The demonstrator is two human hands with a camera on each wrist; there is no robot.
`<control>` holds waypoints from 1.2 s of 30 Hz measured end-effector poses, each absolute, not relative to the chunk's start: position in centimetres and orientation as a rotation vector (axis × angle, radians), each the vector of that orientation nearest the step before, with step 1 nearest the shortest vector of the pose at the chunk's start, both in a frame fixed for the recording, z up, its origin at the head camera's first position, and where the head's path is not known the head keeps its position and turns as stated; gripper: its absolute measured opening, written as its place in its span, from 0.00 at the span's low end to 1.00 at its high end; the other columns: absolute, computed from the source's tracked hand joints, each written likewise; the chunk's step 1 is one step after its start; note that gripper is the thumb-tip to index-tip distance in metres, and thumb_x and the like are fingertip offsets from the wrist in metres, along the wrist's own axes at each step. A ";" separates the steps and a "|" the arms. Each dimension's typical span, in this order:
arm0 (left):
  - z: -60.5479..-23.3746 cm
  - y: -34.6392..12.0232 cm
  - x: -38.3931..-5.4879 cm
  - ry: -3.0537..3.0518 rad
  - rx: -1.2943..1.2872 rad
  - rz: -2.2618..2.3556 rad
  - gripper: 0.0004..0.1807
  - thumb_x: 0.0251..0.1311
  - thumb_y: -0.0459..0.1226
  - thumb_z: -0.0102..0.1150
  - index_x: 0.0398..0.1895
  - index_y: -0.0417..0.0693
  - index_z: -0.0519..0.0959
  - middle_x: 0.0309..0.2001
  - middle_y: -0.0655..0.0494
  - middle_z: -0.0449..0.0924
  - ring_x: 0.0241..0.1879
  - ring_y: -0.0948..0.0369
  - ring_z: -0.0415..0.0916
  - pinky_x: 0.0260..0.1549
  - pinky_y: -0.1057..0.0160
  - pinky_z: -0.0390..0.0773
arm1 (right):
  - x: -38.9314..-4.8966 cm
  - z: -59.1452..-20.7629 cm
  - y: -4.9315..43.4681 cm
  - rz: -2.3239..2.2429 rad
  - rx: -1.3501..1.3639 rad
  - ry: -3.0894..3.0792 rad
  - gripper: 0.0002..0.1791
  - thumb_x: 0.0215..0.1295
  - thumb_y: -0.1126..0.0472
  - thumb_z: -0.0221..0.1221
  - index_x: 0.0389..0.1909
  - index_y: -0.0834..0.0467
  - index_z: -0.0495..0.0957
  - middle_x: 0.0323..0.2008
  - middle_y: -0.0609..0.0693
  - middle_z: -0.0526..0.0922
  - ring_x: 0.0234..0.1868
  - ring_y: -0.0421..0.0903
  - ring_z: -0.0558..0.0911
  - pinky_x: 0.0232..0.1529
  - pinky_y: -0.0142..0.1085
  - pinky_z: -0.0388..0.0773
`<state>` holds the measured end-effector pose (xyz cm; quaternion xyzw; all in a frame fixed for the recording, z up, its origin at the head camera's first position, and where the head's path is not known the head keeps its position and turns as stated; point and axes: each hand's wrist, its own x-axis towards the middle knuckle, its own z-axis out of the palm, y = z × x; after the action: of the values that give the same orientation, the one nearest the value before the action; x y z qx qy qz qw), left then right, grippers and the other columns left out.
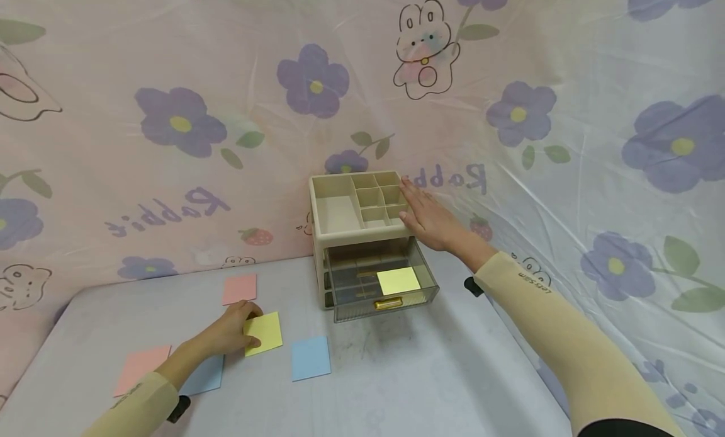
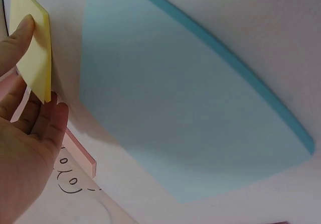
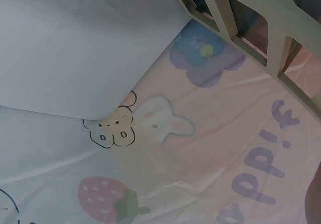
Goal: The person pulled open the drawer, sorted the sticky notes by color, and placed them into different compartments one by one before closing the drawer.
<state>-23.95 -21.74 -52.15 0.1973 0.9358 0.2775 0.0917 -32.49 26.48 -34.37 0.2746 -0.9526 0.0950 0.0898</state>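
Nearest, low on the left: a blue pad [image 1: 205, 375] partly under the left forearm, a pink pad [image 1: 141, 366] beyond it to the left. A second blue pad [image 1: 311, 359] lay flat to the right, apart from the grip.

Left hand [image 1: 229, 330] pinched a yellow pad [image 1: 265, 334] by its left side, thumb against the face; whether it was clear of the table, could not tell. Pad near square, no long axis.

Key relation: the pulled-out drawer [image 1: 354, 311] stood right of the held pad and somewhat farther off, left hand nearer the pad. Bare white table [image 1: 385, 374] between; the drawer's front wall and left side were the edges to clear. Inside, toward the right, another yellow pad [image 1: 399, 281], room beside it on the left.

Farther: a second pink pad [image 1: 240, 288]; right hand [image 1: 427, 218], fingers extended, rested on the organizer's [image 1: 362, 235] right edge, gripping nothing. Behind, patterned cloth [image 1: 255, 141].
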 end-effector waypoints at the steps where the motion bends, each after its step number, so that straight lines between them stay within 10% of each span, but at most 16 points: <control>1: -52.1 -21.7 -23.9 2.780 0.581 0.832 0.32 0.49 0.36 0.83 0.55 0.36 0.76 0.50 0.51 0.76 0.50 0.54 0.72 0.56 0.46 0.77 | -32.5 -34.4 26.5 0.284 0.818 -2.831 0.40 0.85 0.42 0.33 0.84 0.62 0.37 0.84 0.56 0.34 0.84 0.56 0.40 0.81 0.55 0.43; 36: -49.5 -21.4 -21.8 2.771 0.809 1.213 0.13 0.65 0.21 0.61 0.50 0.40 0.81 0.48 0.49 0.85 0.47 0.48 0.84 0.43 0.62 0.86 | -32.5 -34.6 26.6 0.286 0.823 -2.822 0.40 0.85 0.43 0.34 0.84 0.61 0.35 0.84 0.55 0.33 0.84 0.55 0.39 0.82 0.53 0.41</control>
<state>-21.81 -21.42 -49.51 0.2584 0.8849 0.3874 0.0051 -32.53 26.64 -34.57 0.2773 -0.9513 0.0965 0.0940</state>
